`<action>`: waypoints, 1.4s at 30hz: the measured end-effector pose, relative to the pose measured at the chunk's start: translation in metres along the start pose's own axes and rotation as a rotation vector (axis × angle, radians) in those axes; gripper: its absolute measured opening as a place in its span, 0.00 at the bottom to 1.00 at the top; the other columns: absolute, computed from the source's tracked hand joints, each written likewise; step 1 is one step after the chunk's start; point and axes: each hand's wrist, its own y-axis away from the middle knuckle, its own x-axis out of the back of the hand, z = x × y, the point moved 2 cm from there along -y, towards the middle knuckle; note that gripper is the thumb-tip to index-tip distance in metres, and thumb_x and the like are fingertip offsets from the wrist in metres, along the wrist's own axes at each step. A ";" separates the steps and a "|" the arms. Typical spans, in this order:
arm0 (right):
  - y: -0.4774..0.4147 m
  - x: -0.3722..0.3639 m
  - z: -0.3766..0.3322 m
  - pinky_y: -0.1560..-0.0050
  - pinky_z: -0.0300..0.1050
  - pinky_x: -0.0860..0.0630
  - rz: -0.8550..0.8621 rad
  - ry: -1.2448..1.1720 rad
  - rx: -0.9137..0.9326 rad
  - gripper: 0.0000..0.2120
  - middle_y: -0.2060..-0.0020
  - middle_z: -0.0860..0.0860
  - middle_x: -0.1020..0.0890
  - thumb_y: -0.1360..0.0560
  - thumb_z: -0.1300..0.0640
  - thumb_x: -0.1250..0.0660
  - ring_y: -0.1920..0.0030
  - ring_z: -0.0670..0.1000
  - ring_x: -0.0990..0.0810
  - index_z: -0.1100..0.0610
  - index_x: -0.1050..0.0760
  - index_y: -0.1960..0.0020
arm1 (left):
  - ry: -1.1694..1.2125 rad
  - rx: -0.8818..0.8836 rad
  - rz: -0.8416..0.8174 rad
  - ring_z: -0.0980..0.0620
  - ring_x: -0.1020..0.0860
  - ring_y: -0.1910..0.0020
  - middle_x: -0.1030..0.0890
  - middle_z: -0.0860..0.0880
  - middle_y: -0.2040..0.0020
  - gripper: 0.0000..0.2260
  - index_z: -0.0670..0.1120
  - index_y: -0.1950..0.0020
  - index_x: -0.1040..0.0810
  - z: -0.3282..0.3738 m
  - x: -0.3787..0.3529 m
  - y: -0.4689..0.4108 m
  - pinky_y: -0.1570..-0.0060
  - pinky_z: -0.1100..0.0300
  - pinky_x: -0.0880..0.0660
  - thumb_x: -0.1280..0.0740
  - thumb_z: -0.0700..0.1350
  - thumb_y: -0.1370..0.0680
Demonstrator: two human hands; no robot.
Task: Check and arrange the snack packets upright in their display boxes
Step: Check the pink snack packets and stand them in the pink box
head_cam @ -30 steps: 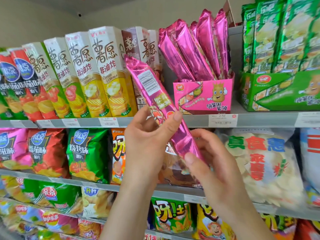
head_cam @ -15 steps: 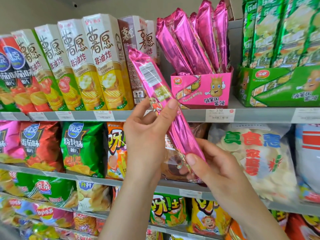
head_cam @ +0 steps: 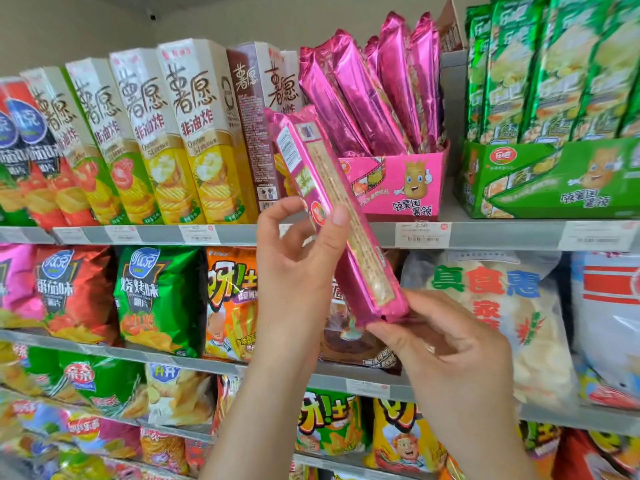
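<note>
My left grip [head_cam: 294, 258] is curled round the middle of the pink packet [head_cam: 332, 209], thumb pressed on its front. My right grip [head_cam: 446, 344] pinches its lower end. The packet tilts, top leaning left, in front of the shelf edge [head_cam: 485, 233], just left of the pink display box [head_cam: 398, 181].

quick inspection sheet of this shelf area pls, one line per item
surface: grey shelf, price tags on its edge
job's things: pink packet tilted, out of the pink display box; other pink packets lean left inside it; green packets upright in green display box
clutter: chip bags on lower shelves
hands: left hand grips the packet's middle; right hand pinches its lower end
cables: nothing seen
surroundings: plain wall above
</note>
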 end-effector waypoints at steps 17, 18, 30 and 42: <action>-0.008 0.004 -0.001 0.58 0.40 0.19 -0.310 -0.535 -0.448 0.15 0.54 0.56 0.15 0.32 0.50 0.25 0.58 0.56 0.14 0.50 0.28 0.50 | -0.059 0.078 -0.182 0.46 0.23 0.58 0.18 0.36 0.50 0.13 0.48 0.49 0.19 -0.005 -0.001 0.016 0.54 0.46 0.27 0.33 0.48 0.32; -0.008 0.005 0.001 0.57 0.38 0.20 -0.300 -0.500 -0.439 0.18 0.54 0.55 0.14 0.33 0.51 0.23 0.57 0.55 0.14 0.49 0.27 0.49 | -0.041 0.084 -0.173 0.46 0.22 0.57 0.18 0.37 0.50 0.12 0.49 0.50 0.18 -0.005 -0.002 0.016 0.53 0.47 0.26 0.32 0.50 0.31; -0.011 0.016 -0.005 0.64 0.33 0.22 -0.102 -0.023 -0.041 0.19 0.61 0.39 0.15 0.42 0.39 0.23 0.63 0.44 0.17 0.39 0.22 0.53 | 0.163 0.108 -0.065 0.52 0.17 0.60 0.16 0.47 0.58 0.13 0.43 0.47 0.22 0.005 -0.013 -0.015 0.60 0.58 0.21 0.34 0.50 0.26; -0.037 0.027 -0.005 0.71 0.30 0.38 -0.102 0.480 0.228 0.17 0.69 0.41 0.30 0.39 0.50 0.25 0.71 0.40 0.35 0.51 0.33 0.62 | 0.083 -0.045 -0.137 0.46 0.19 0.55 0.18 0.41 0.52 0.13 0.44 0.43 0.24 0.029 -0.017 -0.054 0.52 0.47 0.23 0.34 0.48 0.24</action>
